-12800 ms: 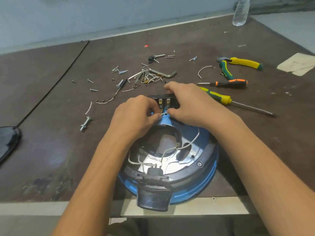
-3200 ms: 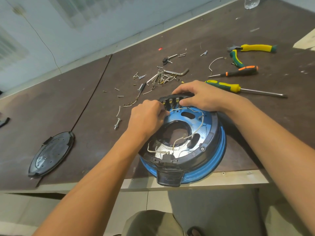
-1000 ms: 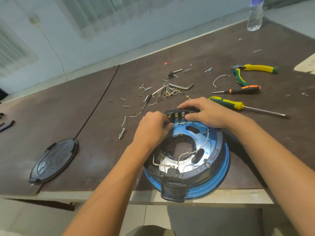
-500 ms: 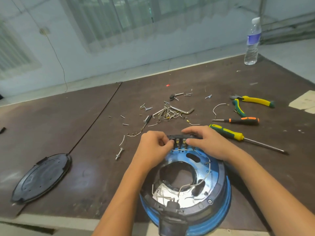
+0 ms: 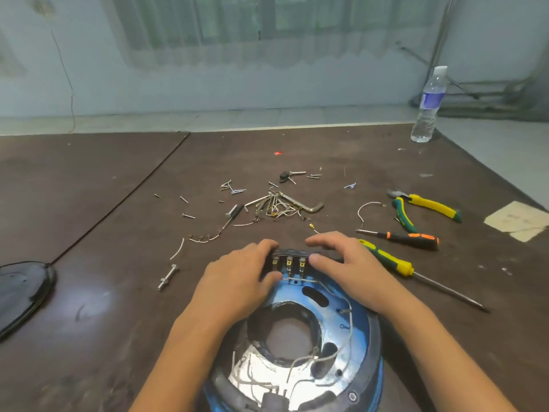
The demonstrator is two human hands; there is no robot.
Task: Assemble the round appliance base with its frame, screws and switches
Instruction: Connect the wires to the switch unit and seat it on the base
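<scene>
The left hand and right hand each pinch one end of the switch block at the far edge of the round base, probably to keep it straight as it goes in.

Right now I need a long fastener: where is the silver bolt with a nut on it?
In the head view the silver bolt lies on the brown table, left of the left hand, between it and the black round cover.
</scene>
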